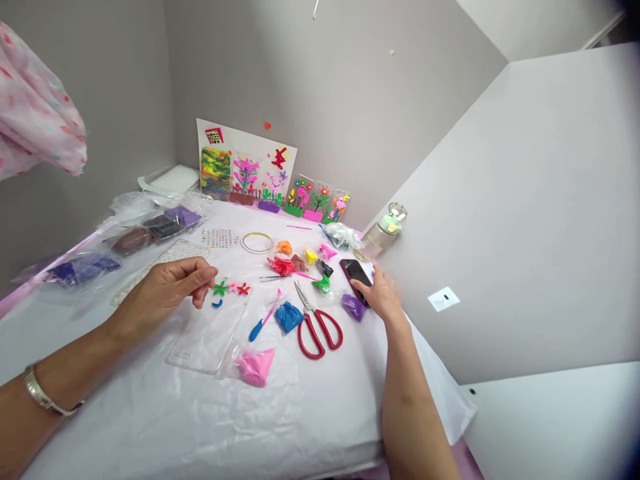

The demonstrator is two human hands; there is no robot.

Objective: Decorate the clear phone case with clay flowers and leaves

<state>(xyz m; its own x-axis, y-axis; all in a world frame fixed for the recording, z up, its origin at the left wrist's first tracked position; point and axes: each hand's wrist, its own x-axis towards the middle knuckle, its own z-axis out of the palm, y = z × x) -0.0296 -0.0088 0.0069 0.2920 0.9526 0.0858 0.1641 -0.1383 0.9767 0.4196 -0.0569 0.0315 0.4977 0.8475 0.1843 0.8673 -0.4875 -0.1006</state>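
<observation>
My left hand hovers over the upper left of a clear plastic sheet, its thumb and fingers pinched together; what they hold, if anything, is too small to tell. Beside its fingertips, green, pink and red clay flowers and a small blue curved piece lie on the sheet. At the right of the table, my right hand has its fingers around a dark phone, which lies on the white cloth. A purple clay packet is just below the phone.
Red-handled scissors, a blue clay packet, a pink clay packet and a pink-and-blue tool lie mid-table. Several colored packets sit behind them. A bottle stands back right; decorated panels lean on the wall.
</observation>
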